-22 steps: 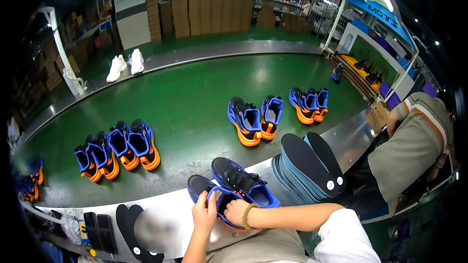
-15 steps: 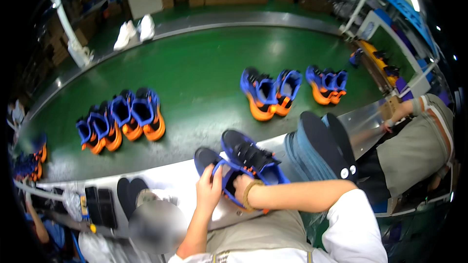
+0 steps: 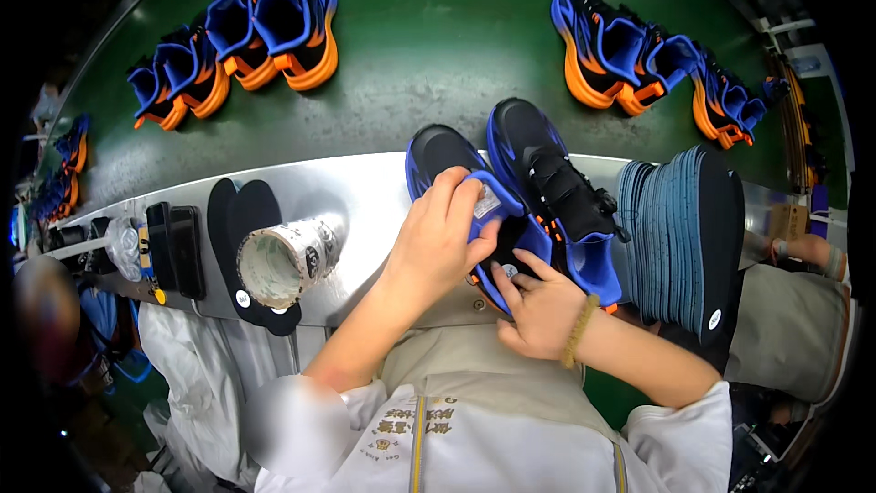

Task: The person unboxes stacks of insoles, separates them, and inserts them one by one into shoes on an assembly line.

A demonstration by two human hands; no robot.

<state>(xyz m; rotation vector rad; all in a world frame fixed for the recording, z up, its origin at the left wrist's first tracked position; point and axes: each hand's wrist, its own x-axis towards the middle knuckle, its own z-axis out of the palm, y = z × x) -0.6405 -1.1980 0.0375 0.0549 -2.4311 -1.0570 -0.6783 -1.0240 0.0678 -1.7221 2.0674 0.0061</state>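
Two black and blue sneakers with orange trim stand side by side before me on the metal ledge, toes away from me: the left sneaker [image 3: 441,148] and the right sneaker [image 3: 526,135]. My left hand [image 3: 441,233] pinches the blue tongue of the left sneaker, which has a pale label, and pulls it up. Inside that sneaker a dark insole with a white round sticker shows at the heel. My right hand [image 3: 545,304] reaches over the heel opening, fingers spread and their tips at the insole. Nothing touches the right sneaker's laces.
A stack of blue-grey insoles with black tops [image 3: 671,237] stands to the right. Leftward lie a pair of black insoles [image 3: 230,219], a cardboard tube [image 3: 274,267] and dark phones [image 3: 187,251]. More sneakers [image 3: 297,32] stand on the green belt [image 3: 438,27]. Another person [image 3: 794,319] is at the right.
My right hand has drawn back from deep inside the left sneaker to its heel opening. The left hand keeps the tongue. The whole view has tilted down toward the ledge.
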